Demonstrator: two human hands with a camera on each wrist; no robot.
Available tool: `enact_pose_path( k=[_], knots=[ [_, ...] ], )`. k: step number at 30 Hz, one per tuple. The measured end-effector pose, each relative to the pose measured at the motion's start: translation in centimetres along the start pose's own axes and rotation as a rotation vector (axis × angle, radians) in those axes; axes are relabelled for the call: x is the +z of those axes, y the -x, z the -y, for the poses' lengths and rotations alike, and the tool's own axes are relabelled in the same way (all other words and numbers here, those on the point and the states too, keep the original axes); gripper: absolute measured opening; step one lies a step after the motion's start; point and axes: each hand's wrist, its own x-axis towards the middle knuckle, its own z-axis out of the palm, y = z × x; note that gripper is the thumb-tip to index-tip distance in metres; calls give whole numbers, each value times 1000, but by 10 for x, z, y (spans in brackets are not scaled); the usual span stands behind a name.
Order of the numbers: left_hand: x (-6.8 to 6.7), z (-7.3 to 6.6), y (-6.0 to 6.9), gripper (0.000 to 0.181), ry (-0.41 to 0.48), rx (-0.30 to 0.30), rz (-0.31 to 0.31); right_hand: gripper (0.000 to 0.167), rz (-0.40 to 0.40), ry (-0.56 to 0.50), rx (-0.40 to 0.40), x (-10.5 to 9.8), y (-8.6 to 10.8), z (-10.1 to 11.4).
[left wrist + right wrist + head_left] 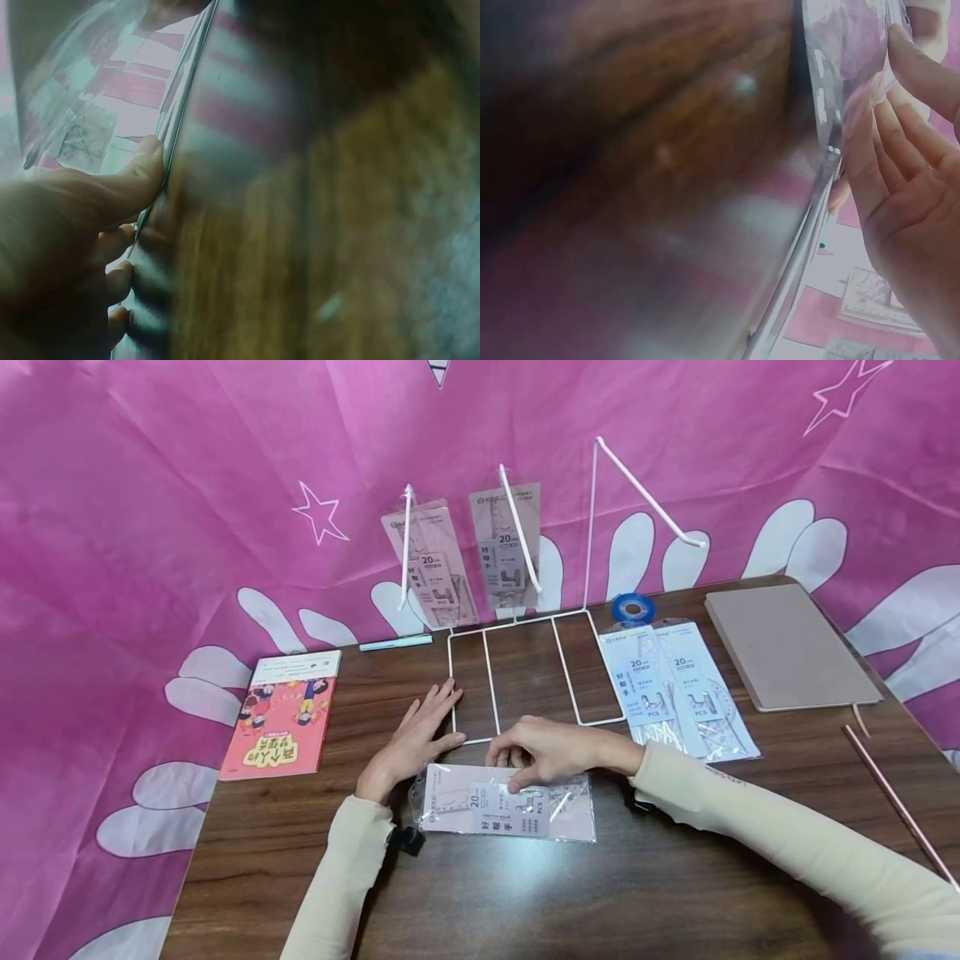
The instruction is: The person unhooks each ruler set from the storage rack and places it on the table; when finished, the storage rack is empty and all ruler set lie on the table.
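Observation:
In the head view a clear plastic packet holding a ruler set [442,806] lies sideways on the wooden table in front of me. My right hand [543,747] is over its far edge, thumb on the packet's face and fingers curled at the edge, pinching it. The right wrist view shows the thumb and fingers of that hand [915,202] close about the plastic. My left hand [412,739] rests flat on the table with fingers spread, beside the white wire rack [491,681]; its thumb is near the rack's front corner.
Two ruler packets [431,556] hang on the rack's hooks, and the right hook [652,493] is bare. Two more packets [690,677] lie right of the rack, below a blue tape roll [632,608]. A notebook [787,643], rod [896,797], pen [396,642] and red book [285,714] lie around.

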Motion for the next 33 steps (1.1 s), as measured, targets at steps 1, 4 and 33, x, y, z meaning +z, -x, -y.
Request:
enact_pose_path(
  k=[1, 4, 33],
  knots=[
    [0, 0, 0, 76, 1, -1, 0, 31, 0, 14, 5, 0, 0, 1],
    [-1, 0, 0, 77, -3, 2, 0, 32, -1, 54, 23, 0, -1, 2],
    [-1, 2, 0, 76, 2, 8, -12, 30, -364, 2, 21, -53, -7, -32]
  ],
)
